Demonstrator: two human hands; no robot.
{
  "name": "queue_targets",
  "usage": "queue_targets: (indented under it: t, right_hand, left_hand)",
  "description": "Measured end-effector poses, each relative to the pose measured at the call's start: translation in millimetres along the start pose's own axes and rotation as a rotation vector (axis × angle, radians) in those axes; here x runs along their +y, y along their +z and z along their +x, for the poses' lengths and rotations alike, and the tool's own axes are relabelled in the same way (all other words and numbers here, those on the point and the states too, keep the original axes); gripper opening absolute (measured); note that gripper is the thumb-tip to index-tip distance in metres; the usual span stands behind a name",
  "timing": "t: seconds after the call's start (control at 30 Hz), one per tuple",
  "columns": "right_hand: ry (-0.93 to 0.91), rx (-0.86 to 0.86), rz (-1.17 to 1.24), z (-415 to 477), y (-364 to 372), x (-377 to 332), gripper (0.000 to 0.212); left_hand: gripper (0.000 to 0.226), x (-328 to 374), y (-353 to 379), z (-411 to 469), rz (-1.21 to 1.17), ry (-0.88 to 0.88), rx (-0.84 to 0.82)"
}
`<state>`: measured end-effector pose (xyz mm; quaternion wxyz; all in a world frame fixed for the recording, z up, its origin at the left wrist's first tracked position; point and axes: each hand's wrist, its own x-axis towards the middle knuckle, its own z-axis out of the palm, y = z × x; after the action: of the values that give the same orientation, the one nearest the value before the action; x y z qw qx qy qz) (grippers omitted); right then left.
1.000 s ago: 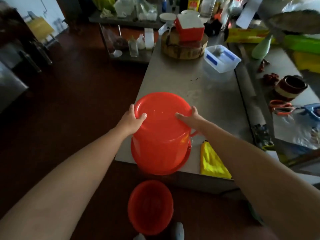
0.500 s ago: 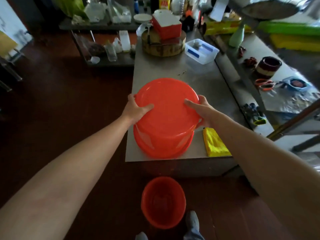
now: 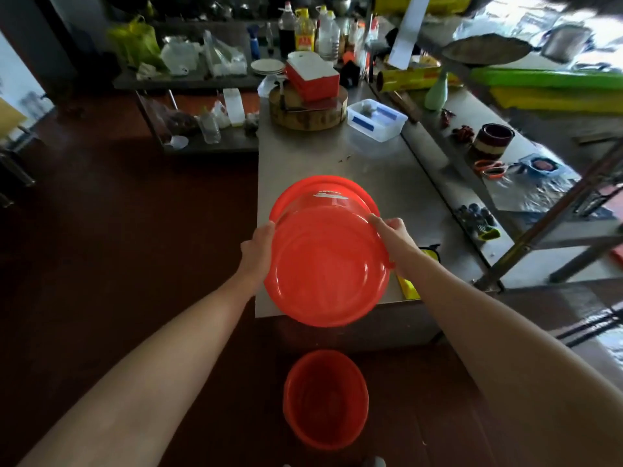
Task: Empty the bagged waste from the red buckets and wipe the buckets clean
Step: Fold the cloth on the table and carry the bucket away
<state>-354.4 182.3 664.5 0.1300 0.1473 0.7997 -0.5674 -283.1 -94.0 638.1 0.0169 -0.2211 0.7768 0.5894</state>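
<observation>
I have both hands on the red bucket (image 3: 323, 264). The left hand (image 3: 258, 244) cups its left wall, fingers wrapped out of sight behind it. The right hand (image 3: 396, 234) grips the opposite wall, fingers curled over the edge. The bucket is lifted and tipped, base toward me and mouth facing away, over the near edge of the steel table (image 3: 337, 156).

I judge it light, thin plastic: stiff at rim and base, springy in the wall, and glossy enough to slip if wet. I would hold it at the rim or by the handle lug on its right side rather than squeeze the middle. A drop would probably bounce it, not break it.

A yellow cloth (image 3: 409, 288) lies on the table just beside my right wrist. A second red bucket (image 3: 325, 399) stands upright on the floor below, and I can make out no bag in it.

As for writing, the oil bottle (image 3: 304, 32) at the back has a yellow label with red marks, too small to read. Nothing else is legible.
</observation>
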Motion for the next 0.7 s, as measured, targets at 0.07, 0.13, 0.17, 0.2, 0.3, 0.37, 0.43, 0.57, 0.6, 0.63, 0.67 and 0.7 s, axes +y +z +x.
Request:
queue_targets:
  t: [0.07,0.13,0.17,0.2,0.3,0.37,0.43,0.57,0.6,0.63,0.67,0.7]
  right_hand:
    - [0.047,-0.060,0.030,-4,2,-2,0.050]
    - [0.089,-0.148,0.057,-9,3,-6,0.052]
    - [0.089,-0.192,0.060,-12,4,-8,0.049]
    - [0.079,-0.227,0.054,-14,4,-8,0.042]
    - [0.041,-0.231,0.022,-16,6,-3,0.027]
    - [0.033,-0.142,-0.049,-13,8,-2,0.042]
    - [-0.017,-0.027,-0.210,-9,9,-3,0.043]
    - [-0.089,-0.068,-0.315,0,22,7,0.068]
    - [-0.079,-0.105,-0.369,1,28,13,0.080]
    - [-0.071,-0.125,-0.437,0,32,20,0.090]
    - [-0.077,-0.128,-0.471,0,34,25,0.095]
    - [-0.101,-0.121,-0.471,1,35,29,0.099]
  left_hand:
    - [0.082,-2,-4,1,-0.056,-0.087,-0.042]
    - [0.080,-2,-6,-1,-0.091,-0.193,-0.113]
    - [0.079,1,-8,-4,-0.105,-0.256,-0.144]
    - [0.081,4,-9,-5,-0.103,-0.305,-0.182]
    - [0.077,14,-6,-6,-0.076,-0.349,-0.319]
    - [0.065,16,3,-2,-0.141,-0.283,-0.300]
    - [0.056,18,13,3,-0.204,-0.198,-0.213]
    - [0.064,18,34,11,0.153,0.015,-0.143]
    - [0.068,14,41,11,0.269,0.044,-0.172]
    - [0.074,9,46,9,0.354,0.054,-0.198]
    - [0.079,6,51,8,0.401,0.058,-0.209]
    - [0.083,2,54,9,0.433,0.064,-0.203]
